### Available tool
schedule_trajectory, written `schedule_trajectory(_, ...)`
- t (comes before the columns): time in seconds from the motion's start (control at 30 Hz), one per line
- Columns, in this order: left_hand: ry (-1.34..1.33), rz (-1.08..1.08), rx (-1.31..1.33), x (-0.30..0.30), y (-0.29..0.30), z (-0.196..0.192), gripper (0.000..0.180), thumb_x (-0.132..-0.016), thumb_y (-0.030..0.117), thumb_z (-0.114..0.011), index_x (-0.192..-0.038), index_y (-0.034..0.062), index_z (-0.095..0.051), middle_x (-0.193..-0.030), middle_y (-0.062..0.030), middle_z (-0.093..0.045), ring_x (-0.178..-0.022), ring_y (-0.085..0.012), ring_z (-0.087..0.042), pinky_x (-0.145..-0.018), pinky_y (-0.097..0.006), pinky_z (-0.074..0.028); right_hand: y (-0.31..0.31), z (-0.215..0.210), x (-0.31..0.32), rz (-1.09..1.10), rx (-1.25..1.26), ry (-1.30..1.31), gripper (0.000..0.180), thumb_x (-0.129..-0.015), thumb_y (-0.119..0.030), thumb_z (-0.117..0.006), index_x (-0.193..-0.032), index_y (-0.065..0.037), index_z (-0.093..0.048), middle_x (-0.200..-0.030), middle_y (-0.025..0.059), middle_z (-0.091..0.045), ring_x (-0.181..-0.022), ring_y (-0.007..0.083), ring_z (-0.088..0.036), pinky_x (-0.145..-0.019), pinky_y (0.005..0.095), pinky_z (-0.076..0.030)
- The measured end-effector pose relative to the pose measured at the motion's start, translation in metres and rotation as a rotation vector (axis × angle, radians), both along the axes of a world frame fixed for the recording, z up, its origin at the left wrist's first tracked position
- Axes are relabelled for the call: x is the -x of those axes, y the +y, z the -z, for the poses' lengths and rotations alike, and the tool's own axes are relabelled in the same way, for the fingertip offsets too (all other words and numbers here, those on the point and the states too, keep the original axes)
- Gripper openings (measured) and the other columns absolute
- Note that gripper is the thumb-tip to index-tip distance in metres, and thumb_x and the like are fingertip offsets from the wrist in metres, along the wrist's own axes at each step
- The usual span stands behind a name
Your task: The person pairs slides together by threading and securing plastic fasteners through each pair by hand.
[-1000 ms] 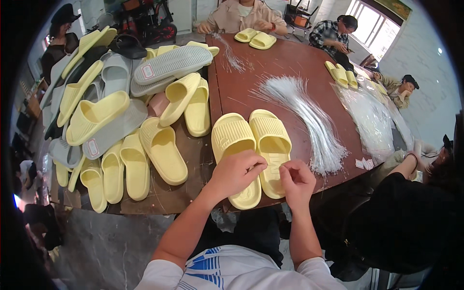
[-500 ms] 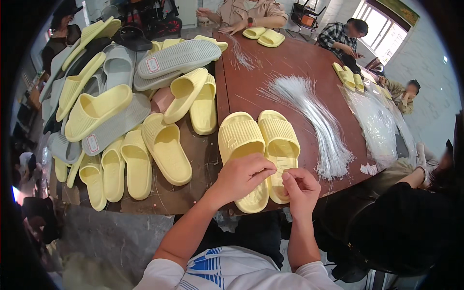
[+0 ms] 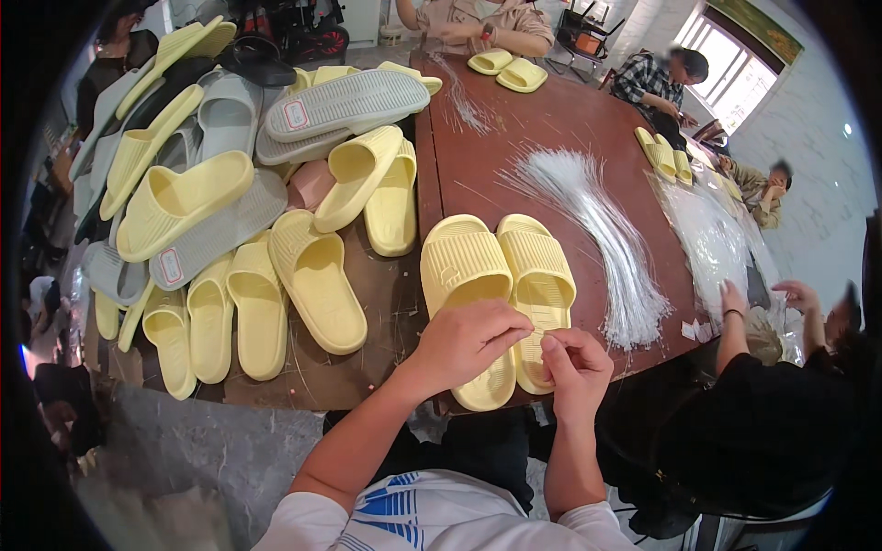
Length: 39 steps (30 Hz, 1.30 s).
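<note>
Right of the slippers (image 3: 494, 264) lie strands (image 3: 597, 243); over the slippers' near end, left hand (image 3: 467, 342) and right hand (image 3: 581, 372) are pinched closed, anything gripped too fine to tell. Light fingertip pressure and steady wrists should serve best.

Clear plastic bags (image 3: 706, 231) lie along the right of the worktop (image 3: 588, 115); bright window (image 3: 738, 69) noted at upper right.
</note>
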<state>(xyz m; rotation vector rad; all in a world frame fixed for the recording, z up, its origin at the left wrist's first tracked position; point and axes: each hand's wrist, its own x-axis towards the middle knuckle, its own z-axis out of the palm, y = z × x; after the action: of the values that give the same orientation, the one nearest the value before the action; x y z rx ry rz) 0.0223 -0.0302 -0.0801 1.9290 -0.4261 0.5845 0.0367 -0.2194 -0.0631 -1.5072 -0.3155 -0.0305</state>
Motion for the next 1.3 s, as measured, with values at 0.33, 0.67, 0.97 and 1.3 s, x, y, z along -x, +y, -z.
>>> schedule_trajectory(0.33, 0.025, -0.022, -0.028, 0.004, -0.001, -0.002, 0.012, -0.093, 0.018, -0.068, -0.101, 0.0095, -0.069, -0.084, -0.0085, -0.071, -0.077, -0.029, -0.07, -0.066, -0.039, -0.054, 0.024, -0.004, 0.005, 0.109, -0.01, -0.007, 0.005, -0.094, -0.002, -0.07, -0.097, 0.0, -0.067, -0.072, 0.0012, -0.061, -0.053, 0.0045, -0.05, -0.048, 0.0191, -0.034)
schedule_trajectory(0.67, -0.014, -0.054, 0.003, 0.004, -0.001, 0.0, 0.013, -0.09, 0.014, -0.07, -0.101, 0.0071, -0.07, -0.082, -0.0112, -0.07, -0.073, -0.0307, -0.069, -0.064, -0.038, -0.054, 0.032, -0.004, 0.001, 0.076, -0.11, 0.077, 0.004, -0.095, -0.001, -0.068, -0.098, 0.0, -0.067, -0.075, 0.0007, -0.064, -0.054, 0.0029, -0.05, -0.047, 0.0185, -0.036)
schedule_trajectory(0.97, -0.034, -0.075, 0.03, 0.005, 0.0, 0.002, 0.011, -0.09, 0.013, -0.069, -0.1, 0.0075, -0.07, -0.08, -0.0113, -0.069, -0.071, -0.0304, -0.069, -0.062, -0.038, -0.054, 0.035, -0.002, 0.002, 0.072, -0.114, 0.065, 0.004, -0.096, -0.002, -0.067, -0.099, 0.0, -0.066, -0.075, 0.0009, -0.064, -0.053, 0.0029, -0.05, -0.046, 0.0185, -0.035)
schedule_trajectory(1.3, 0.011, -0.114, 0.043, 0.004, -0.002, 0.004, 0.011, -0.089, 0.011, -0.068, -0.1, 0.0072, -0.07, -0.08, -0.0134, -0.069, -0.073, -0.0325, -0.069, -0.062, -0.04, -0.053, 0.047, 0.001, 0.003, 0.132, -0.014, -0.023, 0.004, -0.097, -0.004, -0.067, -0.098, -0.001, -0.065, -0.076, 0.0002, -0.065, -0.056, 0.002, -0.049, -0.049, 0.0177, -0.035)
